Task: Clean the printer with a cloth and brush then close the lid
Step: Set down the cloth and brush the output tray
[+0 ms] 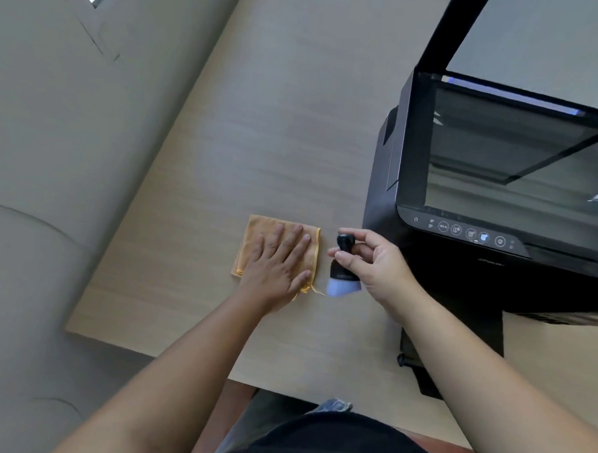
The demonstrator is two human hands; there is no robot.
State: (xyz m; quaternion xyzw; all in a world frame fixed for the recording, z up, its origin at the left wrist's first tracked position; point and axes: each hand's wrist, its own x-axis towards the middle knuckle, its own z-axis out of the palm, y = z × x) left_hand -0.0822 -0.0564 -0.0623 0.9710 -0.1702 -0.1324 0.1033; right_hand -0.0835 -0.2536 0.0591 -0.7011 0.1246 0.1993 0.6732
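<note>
A black printer (pixel 461 254) stands on the right of the wooden desk (pixel 260 139), its lid (pixel 446 30) raised and the scanner glass (pixel 506 160) exposed. A folded orange cloth (pixel 256 231) lies flat on the desk to the printer's left. My left hand (pixel 279 263) rests palm down on the cloth, fingers spread. My right hand (pixel 374 264) holds a small black brush (pixel 340 259) with pale bristles pointing down, just above the desk between cloth and printer.
The printer's control panel (pixel 462 230) faces me, and its output tray (pixel 418 365) sticks out over the desk's near edge. A grey floor (pixel 53 181) lies to the left of the desk. My lap shows below the desk edge.
</note>
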